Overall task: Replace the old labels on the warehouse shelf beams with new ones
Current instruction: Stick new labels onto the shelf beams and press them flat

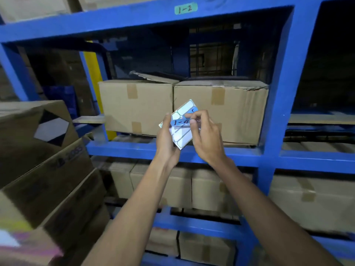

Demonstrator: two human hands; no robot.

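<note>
My left hand (pixel 166 140) grips a white label sheet (pixel 182 136) from below, tilted, in front of the shelf. A blue label (pixel 179 122) marked "1-4" lies across the sheet, and my right hand (pixel 204 133) pinches its right end with thumb and forefinger. A second blue label (pixel 192 110) shows just above my right fingers. On the upper blue beam (pixel 115 21) sticks a green label (pixel 186 8) marked "1-2". The middle blue beam (pixel 124 149) runs just behind my hands; no label shows on it.
Two taped cardboard boxes (pixel 136 106) (pixel 236 112) stand on the middle shelf behind the sheet. More boxes (pixel 209 189) fill the lower shelves. A stack of cardboard boxes (pixel 44 169) leans close at my left. A blue upright (pixel 276 93) stands at the right.
</note>
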